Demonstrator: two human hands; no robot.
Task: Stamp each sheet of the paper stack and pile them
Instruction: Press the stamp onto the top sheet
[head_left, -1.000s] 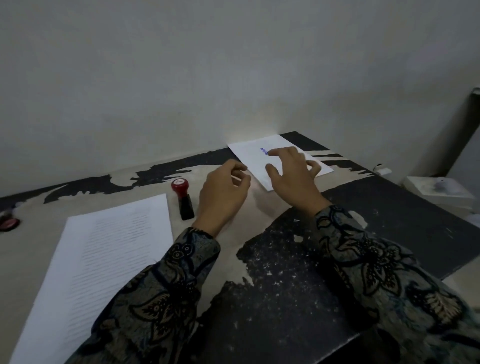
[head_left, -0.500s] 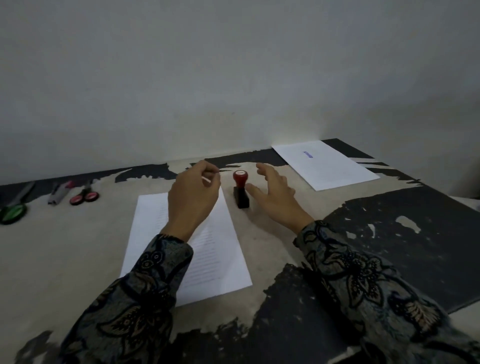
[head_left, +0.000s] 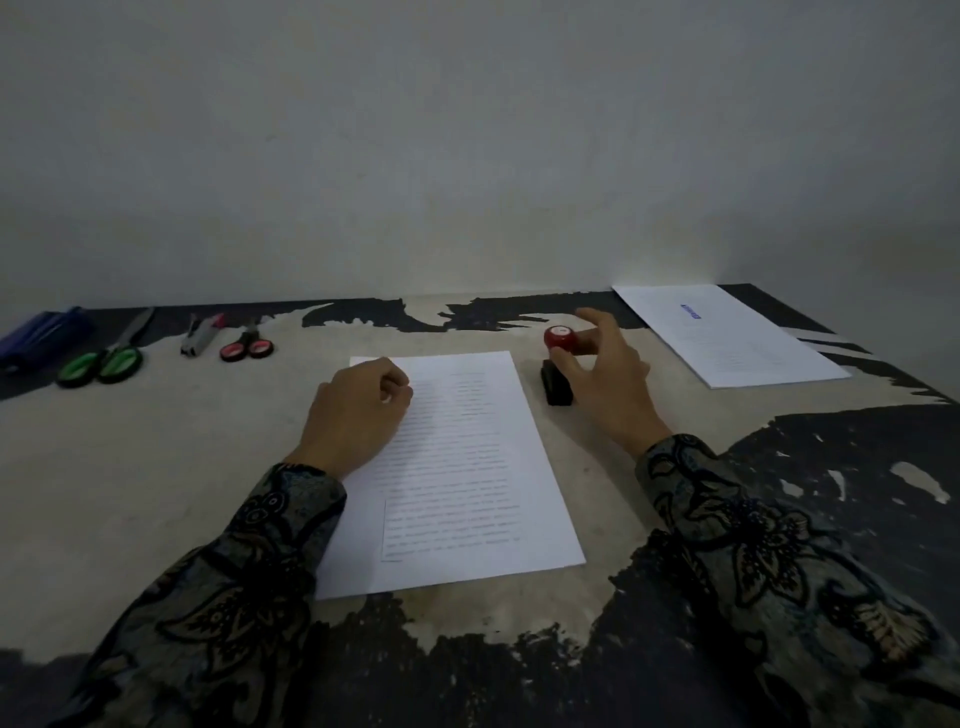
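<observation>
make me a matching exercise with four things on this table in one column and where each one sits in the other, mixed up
Things:
1. black stamp with red round knob
2. green-handled scissors
3. white sheet with a blue stamp mark
4. white printed paper stack

Places:
A. far right, by the wall
B. centre, under the left hand
C. far left of the table
D. just right of the stack, at the right hand

Pairs: 1-D, 2-C, 3-A, 4-B
</observation>
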